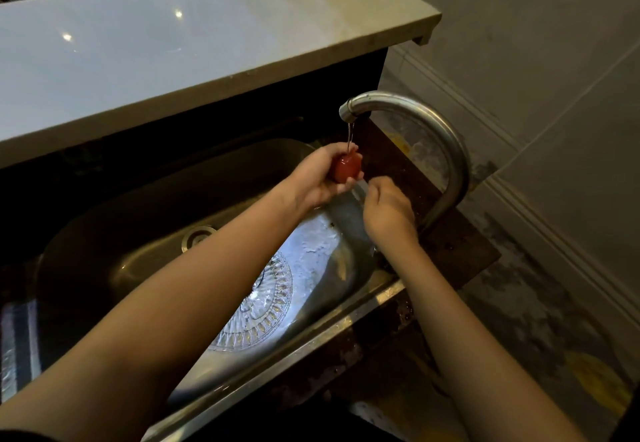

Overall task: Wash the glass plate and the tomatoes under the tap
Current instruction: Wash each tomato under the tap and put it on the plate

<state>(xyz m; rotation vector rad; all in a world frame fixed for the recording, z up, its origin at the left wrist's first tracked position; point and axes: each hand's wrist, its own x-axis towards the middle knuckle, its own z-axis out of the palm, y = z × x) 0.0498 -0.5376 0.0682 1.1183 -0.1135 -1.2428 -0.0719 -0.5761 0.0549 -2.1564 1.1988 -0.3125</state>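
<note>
My left hand (pixel 320 175) holds a red tomato (pixel 347 166) straight under the spout of the curved steel tap (pixel 446 140), and a thin stream of water runs onto it. My right hand (pixel 388 208) hovers just to the right of the tomato, fingers curled, with nothing visible in it. The patterned glass plate (pixel 266 306) lies in the bottom of the steel sink (pixel 114 244), partly hidden under my left forearm.
A pale stone counter (pixel 173 43) runs behind the sink. The sink drain (pixel 198 236) sits left of the plate. A striped cloth (pixel 17 344) lies at the left edge. A dark wooden ledge (pixel 460 247) carries the tap base; tiled floor lies to the right.
</note>
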